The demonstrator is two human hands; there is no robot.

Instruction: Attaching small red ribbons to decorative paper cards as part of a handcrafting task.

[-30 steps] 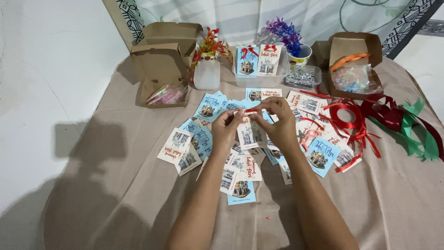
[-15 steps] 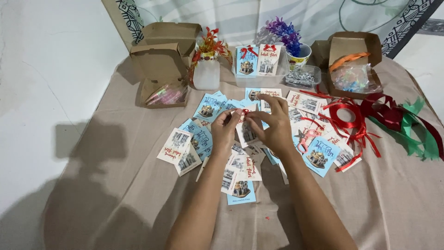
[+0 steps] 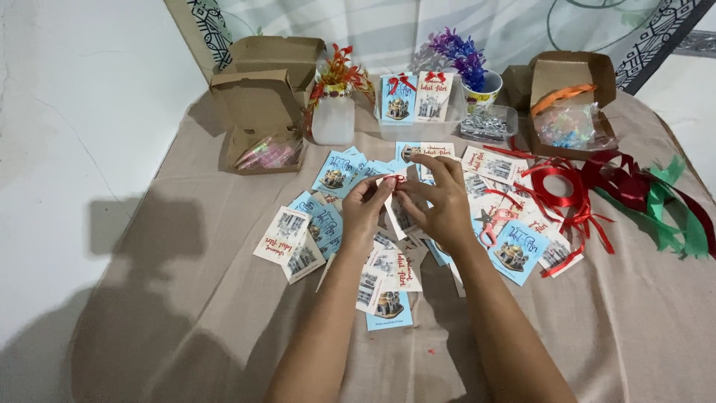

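- Where the view starts, nearest the camera, both forearms run up from the bottom edge over the tan cloth (image 3: pixel 149 298) covering the worktop.
- Nearest card: a blue-edged one (image 3: pixel 388 312) at the bottom of the scatter, lying flat, long axis running toward the camera.
- Left hand (image 3: pixel 367 213) and right hand (image 3: pixel 441 200) meet above the middle of the card scatter (image 3: pixel 328 224), fingertips touching.
- Both hands pinch a small red ribbon (image 3: pixel 399 180) between thumbs and forefingers; other fingers are loosely curled, right index lifted.
- Ribbon sits at the top edge of a white card (image 3: pixel 399 213) held between the hands. Card is upright-ish, long axis pointing away from the camera, top end at the ribbon. Mostly hidden by fingers; can't tell the print.
- Ribbon piece is short, bright red; knot or bow shape is too small to tell.
- Pink-handled scissors (image 3: pixel 492 224) lie just right of the right hand, on the cards.
- Further right: a tangle of red ribbon (image 3: pixel 559 190), then green ribbon strips (image 3: pixel 671 216) near the worktop edge.
- Far left: open brown cardboard box (image 3: pixel 257 123) with pinkish wrapped items inside.
- Far centre: white vase with red-orange flowers (image 3: pixel 333 112), two cards with red bows (image 3: pixel 414 97) standing upright, cup of purple flowers (image 3: pixel 473 71), clear tray (image 3: pixel 488 123).
- Far right: second open box (image 3: pixel 570 101) holding an orange strip and clear bags.
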